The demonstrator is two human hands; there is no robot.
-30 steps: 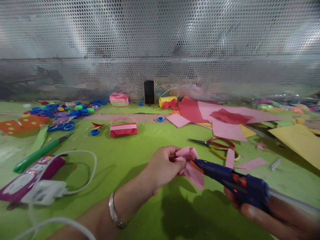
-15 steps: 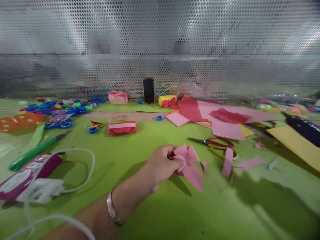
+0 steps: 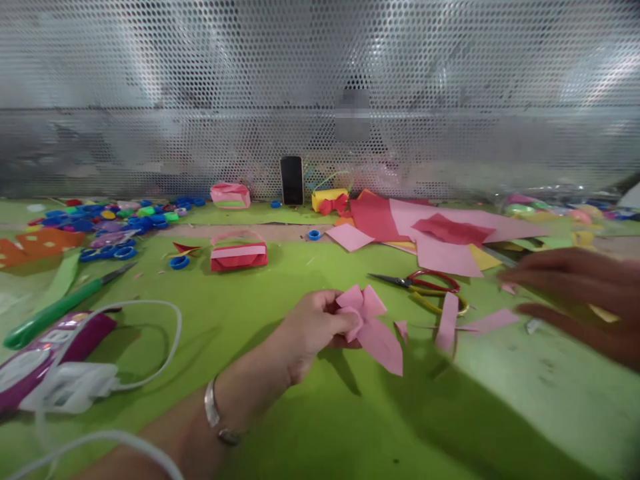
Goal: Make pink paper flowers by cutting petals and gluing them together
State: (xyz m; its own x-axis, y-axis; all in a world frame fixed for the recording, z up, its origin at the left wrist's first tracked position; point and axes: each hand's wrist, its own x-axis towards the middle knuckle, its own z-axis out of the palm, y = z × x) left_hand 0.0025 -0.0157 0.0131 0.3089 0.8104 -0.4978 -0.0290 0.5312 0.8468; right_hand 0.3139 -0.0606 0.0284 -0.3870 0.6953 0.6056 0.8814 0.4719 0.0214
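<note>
The left hand (image 3: 310, 330) pinches a pink paper piece (image 3: 384, 347) between thumb and fingers, above the green table (image 3: 260, 400); the right hand (image 3: 607, 290), blurred, reaches in with thumb and fingers apart, nothing visible between them. The piece looks largely shaped, its petal-like ends spread, though the thumb hides whether its middle is fastened, and it seems joined to nothing else yet. Just beyond lie loose pink strips (image 3: 447, 321) by the scissors (image 3: 410, 283), apparently unused. Farther off, the red bag (image 3: 239, 259) has its handle but shows no bow, while the yellow bag (image 3: 320, 201) already wears one.
</note>
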